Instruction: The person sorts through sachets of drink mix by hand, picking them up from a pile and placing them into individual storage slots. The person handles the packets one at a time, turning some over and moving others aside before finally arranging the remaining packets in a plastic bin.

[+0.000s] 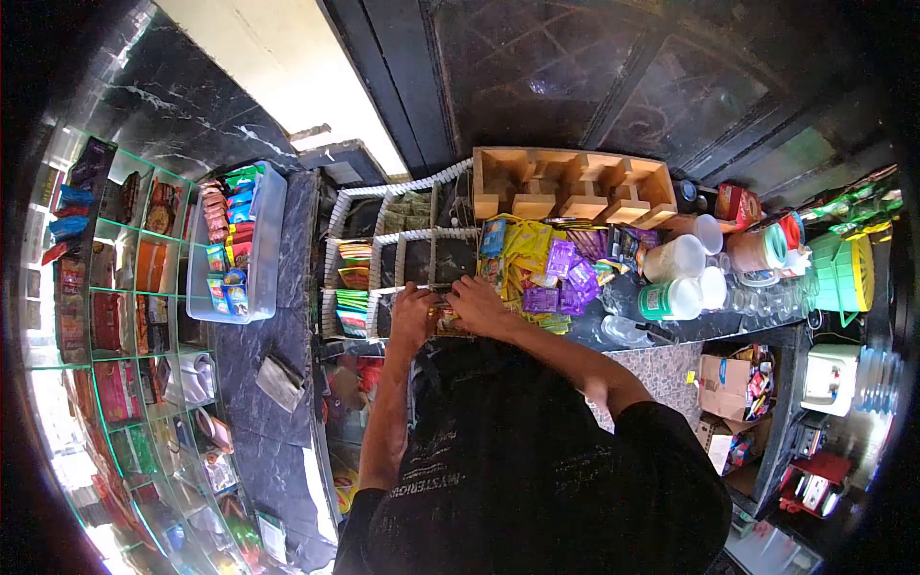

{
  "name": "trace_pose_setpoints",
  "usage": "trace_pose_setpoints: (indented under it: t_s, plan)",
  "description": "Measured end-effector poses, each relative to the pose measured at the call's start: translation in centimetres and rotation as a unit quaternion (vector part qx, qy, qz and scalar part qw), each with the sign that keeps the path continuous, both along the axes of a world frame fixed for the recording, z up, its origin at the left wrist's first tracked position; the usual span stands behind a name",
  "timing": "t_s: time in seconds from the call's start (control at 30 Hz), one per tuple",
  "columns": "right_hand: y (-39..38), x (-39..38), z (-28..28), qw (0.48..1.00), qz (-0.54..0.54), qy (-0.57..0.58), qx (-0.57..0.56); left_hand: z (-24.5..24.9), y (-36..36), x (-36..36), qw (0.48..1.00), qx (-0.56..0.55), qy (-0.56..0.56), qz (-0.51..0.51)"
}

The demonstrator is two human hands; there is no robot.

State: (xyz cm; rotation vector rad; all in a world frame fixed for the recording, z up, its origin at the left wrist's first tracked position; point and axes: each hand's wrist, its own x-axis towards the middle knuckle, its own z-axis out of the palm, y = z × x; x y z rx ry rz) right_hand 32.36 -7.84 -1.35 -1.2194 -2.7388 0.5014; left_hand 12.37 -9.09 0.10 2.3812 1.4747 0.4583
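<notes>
Head view: one divided rack with white ribbed rims (422,235), set on the dark counter (623,293) directly before the person, left of a heap of shiny yellow plastic sachets (522,251) and purple plastic sachets (575,286); upright orange-edged sachets (354,277) and green-edged sachets (352,313) held in its left compartments; greyish-green packets (412,208) held in a far one; left hand (413,312) and right hand (476,303) placed close beside each other at its near side, fingers bent downward; whether either is clamped on anything cannot be told, the fingertips being partly hidden; one brown wooden compartmented box (522,205) placed behind the heap; white-lidded cylindrical jars (682,257) grouped to the right; one clear plastic bin (265,257), filled with red, green and blue packets (230,235), placed to the left of the rack.
</notes>
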Motion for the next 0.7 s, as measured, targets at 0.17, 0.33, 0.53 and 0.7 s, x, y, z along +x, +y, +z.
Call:
trace_pose_setpoints:
  t_s: [0.17, 0.33, 0.53, 0.7]
  plan:
    - [2.1, 0.4, 1.0, 0.991, 0.001, 0.078, -0.105, 1.8, 1.1, 0.1, 0.996, 0.005, 0.087, 0.002]
    - [6.5, 1.9, 7.0, 0.979, -0.016, 0.172, -0.11, 9.6, 5.0, 1.3, 0.997, -0.031, 0.056, 0.044]
    - [9.5, 2.5, 7.6, 0.974, -0.09, 0.207, -0.028, 7.7, 10.2, 1.6, 0.994, 0.107, -0.002, -0.001]
    - [8.2, 2.3, 3.5, 0.969, -0.142, 0.199, -0.045, 2.9, 10.2, 2.4, 0.987, 0.16, 0.011, 0.001]
